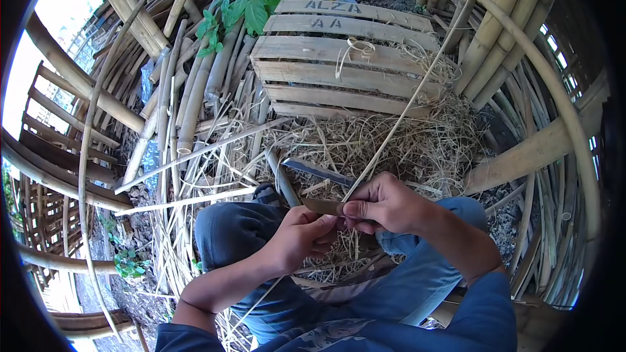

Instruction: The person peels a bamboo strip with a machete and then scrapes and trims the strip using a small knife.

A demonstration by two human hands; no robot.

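Note:
My left hand [301,238] is closed, its thumb and fingers pinching a long thin bamboo strip near my lap. The strip [417,94] slants up and away to the right from between my hands. My right hand [381,205] is closed too, its thumb pressed on a flat brown blade-like piece [321,206] that tapers toward my left hand. Just beyond the fingers, a dark long blade [319,171] with a bright edge points up to the left. Its near end meets my right hand; whether I grip it is hidden.
A slatted wooden crate [345,65] stands ahead, with a curled strip on it. Curly shavings [391,140] cover the ground before my knees. Bamboo poles [195,101] and loose strips lie left, beside a leafy plant [251,3]. A curved bamboo pole [561,85] arches on the right.

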